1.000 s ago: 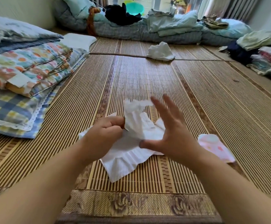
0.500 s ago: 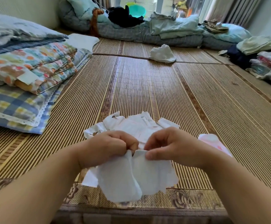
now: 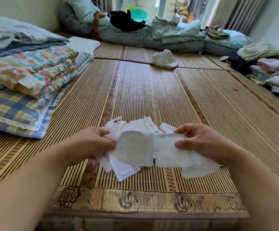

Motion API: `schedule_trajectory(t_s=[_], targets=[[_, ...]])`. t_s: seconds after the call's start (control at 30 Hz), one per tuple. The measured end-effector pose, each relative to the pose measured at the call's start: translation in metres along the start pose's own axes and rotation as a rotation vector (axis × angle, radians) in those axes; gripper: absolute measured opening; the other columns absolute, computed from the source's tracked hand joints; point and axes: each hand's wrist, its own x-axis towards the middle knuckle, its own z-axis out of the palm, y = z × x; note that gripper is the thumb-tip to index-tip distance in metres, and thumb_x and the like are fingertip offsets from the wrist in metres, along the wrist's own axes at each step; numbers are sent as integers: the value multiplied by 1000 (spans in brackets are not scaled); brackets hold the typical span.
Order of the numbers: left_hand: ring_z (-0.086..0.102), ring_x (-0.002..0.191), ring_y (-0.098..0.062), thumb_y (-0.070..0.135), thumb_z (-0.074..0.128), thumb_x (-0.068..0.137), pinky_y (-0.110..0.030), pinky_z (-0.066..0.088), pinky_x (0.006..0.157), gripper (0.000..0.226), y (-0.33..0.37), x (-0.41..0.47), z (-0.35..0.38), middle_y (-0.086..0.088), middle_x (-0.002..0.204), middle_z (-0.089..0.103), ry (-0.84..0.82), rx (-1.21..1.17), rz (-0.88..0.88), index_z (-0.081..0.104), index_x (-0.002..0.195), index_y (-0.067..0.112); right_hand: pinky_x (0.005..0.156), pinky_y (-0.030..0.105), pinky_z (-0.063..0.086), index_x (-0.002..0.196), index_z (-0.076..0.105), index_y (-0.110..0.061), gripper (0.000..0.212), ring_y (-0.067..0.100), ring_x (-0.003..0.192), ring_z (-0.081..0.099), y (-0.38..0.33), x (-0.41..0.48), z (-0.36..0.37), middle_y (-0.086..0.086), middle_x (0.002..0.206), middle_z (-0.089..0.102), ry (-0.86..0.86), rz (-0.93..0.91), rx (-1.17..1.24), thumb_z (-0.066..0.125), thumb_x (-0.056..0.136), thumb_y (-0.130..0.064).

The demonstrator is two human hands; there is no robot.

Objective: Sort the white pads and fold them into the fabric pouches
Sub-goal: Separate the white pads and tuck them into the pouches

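Head view, left hand [image 3: 92, 142] and right hand [image 3: 200, 140] each pinching one white pad [image 3: 135, 150], pads between hands, above woven mat [image 3: 135, 90]

Bright daylight, wide-angle view, soft detail

Daylight enters from the window [image 3: 172, 7] at the far end and leaves a pale sheen along the middle of the bamboo mat [image 3: 140, 90]. Shadows are faint and soft, darkest under the white pads [image 3: 135, 147] and beside the folded quilts [image 3: 32, 70] on the left. The lens bows straight lines toward the edges and stretches both forearms at the bottom corners. The whole frame is slightly smeared, and the pads' texture is washed out.
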Motion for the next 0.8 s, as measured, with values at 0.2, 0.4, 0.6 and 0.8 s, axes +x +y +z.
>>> schedule_trajectory(t_s=[0.2, 0.4, 0.6, 0.8], targets=[[60, 56, -22, 12, 71, 78, -26, 49, 43, 18, -5, -9, -11, -20, 82, 71, 136, 62, -114, 71, 90, -2, 51, 20, 48, 72, 75, -12, 4, 13, 57, 64, 27, -6, -24, 3, 68, 71, -28, 281, -131, 75, 75, -14], [58, 48, -11, 15, 69, 82, -21, 46, 41, 9, -11, -25, -20, -11, 70, 74, 229, 119, -216, 74, 86, 9, 56, 34, 56, 78, 69, 0, 24, 27, 65, 66, 41, -22, -41, 18, 75, 70, 93, 387, 121, 77, 63, -17], [62, 57, -12, 23, 66, 84, -22, 43, 46, 20, -12, -44, -28, -8, 75, 72, 164, 78, -220, 76, 74, 10, 52, 32, 55, 96, 66, 5, 38, 25, 63, 65, 43, -40, -52, 18, 77, 72, 223, 418, 246, 73, 67, -18], [62, 50, -11, 18, 71, 78, -21, 43, 42, 21, -7, -47, -16, -12, 74, 74, 170, 88, -226, 72, 91, 1, 42, 24, 49, 93, 70, 0, 19, 18, 51, 60, 42, -37, -38, 13, 68, 70, 315, 452, 143, 71, 82, -15]])
